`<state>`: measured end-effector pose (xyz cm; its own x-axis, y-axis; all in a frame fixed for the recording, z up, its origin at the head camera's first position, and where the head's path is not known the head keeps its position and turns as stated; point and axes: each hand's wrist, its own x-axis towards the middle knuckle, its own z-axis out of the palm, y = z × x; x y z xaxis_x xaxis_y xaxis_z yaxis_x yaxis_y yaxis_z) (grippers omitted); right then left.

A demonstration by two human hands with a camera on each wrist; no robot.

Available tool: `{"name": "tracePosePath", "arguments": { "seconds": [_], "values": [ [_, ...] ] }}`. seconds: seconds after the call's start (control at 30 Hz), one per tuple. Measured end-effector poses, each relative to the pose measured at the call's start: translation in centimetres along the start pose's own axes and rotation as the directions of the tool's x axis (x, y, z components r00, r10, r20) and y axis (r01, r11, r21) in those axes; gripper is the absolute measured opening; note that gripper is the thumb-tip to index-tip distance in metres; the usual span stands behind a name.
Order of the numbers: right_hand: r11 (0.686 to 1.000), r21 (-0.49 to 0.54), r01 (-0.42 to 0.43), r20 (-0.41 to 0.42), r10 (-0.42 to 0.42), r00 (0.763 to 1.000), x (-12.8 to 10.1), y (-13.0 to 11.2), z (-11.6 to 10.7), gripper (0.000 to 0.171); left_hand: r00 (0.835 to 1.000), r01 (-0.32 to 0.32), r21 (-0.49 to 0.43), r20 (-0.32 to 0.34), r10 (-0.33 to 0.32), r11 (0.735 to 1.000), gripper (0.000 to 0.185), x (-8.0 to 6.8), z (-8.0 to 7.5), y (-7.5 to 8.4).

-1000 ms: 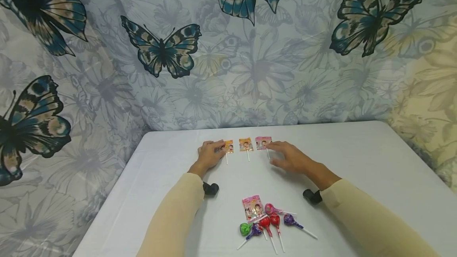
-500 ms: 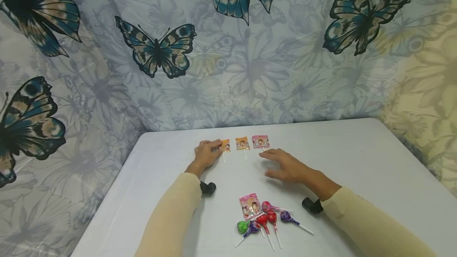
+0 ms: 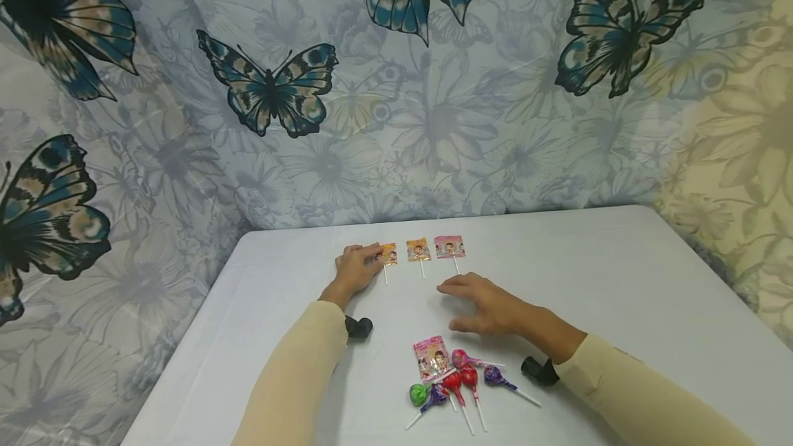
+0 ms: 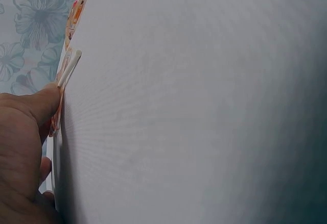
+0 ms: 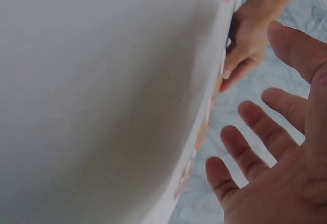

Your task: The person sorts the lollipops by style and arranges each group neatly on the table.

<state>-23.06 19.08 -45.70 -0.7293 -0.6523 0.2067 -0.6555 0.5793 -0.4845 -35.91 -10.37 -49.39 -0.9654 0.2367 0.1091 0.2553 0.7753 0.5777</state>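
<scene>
White table (image 3: 619, 281) against butterfly curtain (image 3: 396, 88) — three flat lollipops in a row near the far edge.

Left hand (image 3: 356, 268) rests fingers flat on the leftmost orange lollipop (image 3: 389, 254), not gripping; its stick points toward the near edge, long axis far-to-near. Middle orange lollipop (image 3: 418, 250) and pink lollipop (image 3: 449, 246) lie parallel beside it. Right hand (image 3: 489, 306) hovers spread, holding nothing — between row and lollipop pile (image 3: 455, 377) near the near edge.

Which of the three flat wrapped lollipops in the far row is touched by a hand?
The leftmost one, the orange-wrapped lollipop: the left hand rests its fingertips on it. The other two lie untouched.
</scene>
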Motion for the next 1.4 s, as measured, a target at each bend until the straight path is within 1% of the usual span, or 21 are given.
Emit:
{"name": "tracePosePath", "arguments": {
  "seconds": [0.17,0.37,0.57,0.67,0.83,0.93,1.13,1.4],
  "values": [
    [0.999,-0.038,0.021,0.037,-0.019,0.999,0.0,-0.4,0.5,0.062,1.000,-0.006,0.000,-0.006,0.006,1.000,0.039,0.0,0.1,-0.1],
    [0.998,-0.069,-0.009,0.096,0.016,0.995,0.0,-1.0,0.8,0.066,1.000,-0.010,-0.011,-0.004,0.010,1.000,0.039,0.1,-0.1,0.1],
    [0.995,-0.093,-0.022,0.119,0.033,0.992,-0.1,-1.5,0.8,0.070,1.000,-0.011,-0.004,-0.006,0.011,1.000,0.039,0.3,-0.1,0.1],
    [0.996,-0.084,-0.027,0.132,0.038,0.991,-0.2,-1.6,0.9,0.067,1.000,-0.015,-0.001,-0.009,0.015,1.000,0.039,0.4,0.0,0.1],
    [0.995,-0.099,-0.021,0.126,0.034,0.991,-0.1,-1.6,0.9,0.054,1.000,-0.010,-0.005,-0.008,0.010,1.000,0.039,0.3,0.0,0.1],
    [0.994,-0.101,-0.027,0.121,0.039,0.992,-0.2,-1.7,1.1,0.052,1.000,-0.003,-0.008,-0.001,0.003,1.000,0.039,0.2,0.0,0.1],
    [0.993,-0.108,-0.042,0.159,0.059,0.985,-0.4,-2.2,1.5,0.059,1.000,0.005,-0.011,0.007,-0.005,1.000,0.039,0.0,0.1,0.1],
    [0.987,-0.145,-0.070,0.235,0.103,0.967,-0.6,-2.9,1.3,0.065,1.000,0.003,-0.003,0.003,-0.003,1.000,0.039,-0.1,0.0,0.2]
  ]
}}
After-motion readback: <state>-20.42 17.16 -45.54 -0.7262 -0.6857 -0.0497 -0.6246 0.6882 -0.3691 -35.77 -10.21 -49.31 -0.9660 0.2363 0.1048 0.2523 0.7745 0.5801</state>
